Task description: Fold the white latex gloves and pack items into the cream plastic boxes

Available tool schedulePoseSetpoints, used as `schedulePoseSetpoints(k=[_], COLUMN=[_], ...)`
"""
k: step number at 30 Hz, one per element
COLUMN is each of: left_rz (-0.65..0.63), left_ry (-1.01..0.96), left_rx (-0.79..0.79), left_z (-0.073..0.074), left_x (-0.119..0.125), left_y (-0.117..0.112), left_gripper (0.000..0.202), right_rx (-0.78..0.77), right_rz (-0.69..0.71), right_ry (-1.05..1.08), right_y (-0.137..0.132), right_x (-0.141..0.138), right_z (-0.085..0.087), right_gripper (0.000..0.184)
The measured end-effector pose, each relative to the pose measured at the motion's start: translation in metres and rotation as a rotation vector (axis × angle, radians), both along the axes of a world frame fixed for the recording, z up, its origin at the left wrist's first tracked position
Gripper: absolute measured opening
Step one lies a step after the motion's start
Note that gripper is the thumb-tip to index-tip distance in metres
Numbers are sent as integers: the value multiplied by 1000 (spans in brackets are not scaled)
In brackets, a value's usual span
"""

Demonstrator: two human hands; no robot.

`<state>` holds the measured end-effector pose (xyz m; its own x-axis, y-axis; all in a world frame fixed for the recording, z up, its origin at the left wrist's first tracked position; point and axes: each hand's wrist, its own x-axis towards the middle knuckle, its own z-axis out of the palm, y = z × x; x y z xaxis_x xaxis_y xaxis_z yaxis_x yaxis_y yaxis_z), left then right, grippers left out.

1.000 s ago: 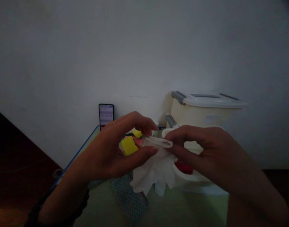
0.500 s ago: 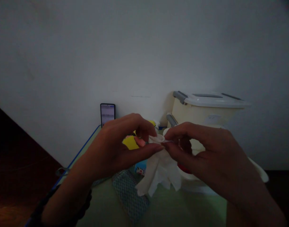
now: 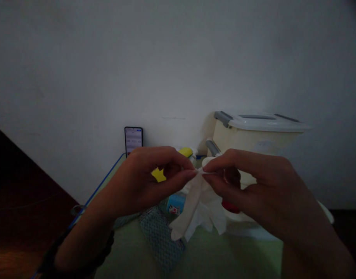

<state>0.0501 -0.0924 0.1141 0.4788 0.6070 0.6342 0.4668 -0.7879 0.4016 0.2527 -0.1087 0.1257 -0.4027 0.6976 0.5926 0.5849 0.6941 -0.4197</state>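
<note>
A thin white glove [image 3: 192,205] hangs in front of me, its finger-like ends pointing down. My left hand [image 3: 149,178] pinches the upper edge between thumb and index finger. Close beside it, my right hand [image 3: 247,182] pinches the same edge, so the fingertips of both hands nearly meet. Below and behind the glove lies a blue-green woven cloth [image 3: 162,240], with a blue printed label [image 3: 175,204] just above it. Something red [image 3: 230,206] shows in part under my right hand, beside a white container mostly covered by that hand.
A phone [image 3: 133,140] leans upright against the wall at the back left. Cream storage boxes [image 3: 253,139] with grey latches are stacked at the back right. Yellow items [image 3: 185,152] stand behind my hands. The green table top [image 3: 233,257] has a blue edge.
My left fingers have closed in on the glove's edge, and the loop of opening seen there before is now pinched flat. The glove's fingers have swung slightly.
</note>
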Motion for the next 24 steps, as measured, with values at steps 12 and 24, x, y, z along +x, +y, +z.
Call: schedulePoseSetpoints(k=[12, 24], left_rz=[-88, -118], left_ry=[-39, 24], left_rx=[-141, -156], left_z=[-5, -6], left_x=[-2, -2], left_y=[4, 6], left_gripper=[6, 10], right_rx=[-73, -133], right_rz=[48, 82], right_ry=[5, 4], right_y=[3, 3], right_x=[0, 0], right_z=[-2, -1], right_gripper=[12, 8])
